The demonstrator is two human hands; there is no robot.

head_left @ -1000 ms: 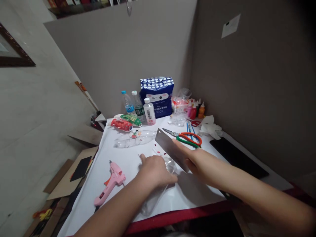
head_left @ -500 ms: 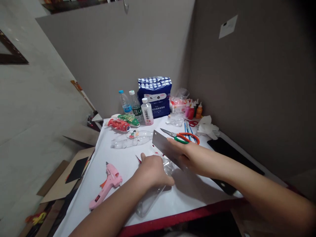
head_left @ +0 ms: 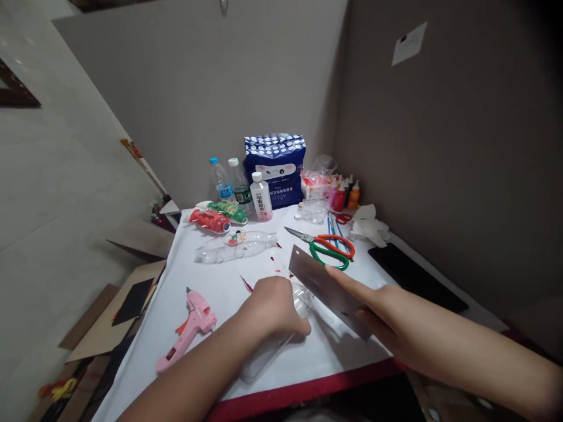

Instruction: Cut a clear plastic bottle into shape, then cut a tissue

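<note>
My left hand (head_left: pixel 275 305) is closed round a clear plastic bottle (head_left: pixel 266 354) that lies on the white tabletop, pressing it down. The bottle's narrower end pokes out past my fingers, to their right. In my right hand (head_left: pixel 378 310) is a cleaver (head_left: pixel 328 287), a broad metal blade with a small hole at its far corner; its handle is hidden in my grip. The blade hangs tilted, just right of the bottle and apart from it. Scissors (head_left: pixel 323 246) with orange and green handles lie open beyond the blade. Small red scraps (head_left: pixel 278 271) dot the cloth.
A pink glue gun (head_left: pixel 193 328) lies at left. Another clear bottle (head_left: pixel 235 246), red and green fish-shaped pieces (head_left: pixel 211 221), upright bottles (head_left: pixel 263 199) and a blue bag (head_left: pixel 279 176) stand or lie farther back. Paint bottles (head_left: pixel 339 199), tissues (head_left: pixel 369 225) and a black panel (head_left: pixel 417 278) are at right.
My right hand has drawn the cleaver back to the right and toward me, uncovering more of the scissors. My left hand stays on the bottle.
</note>
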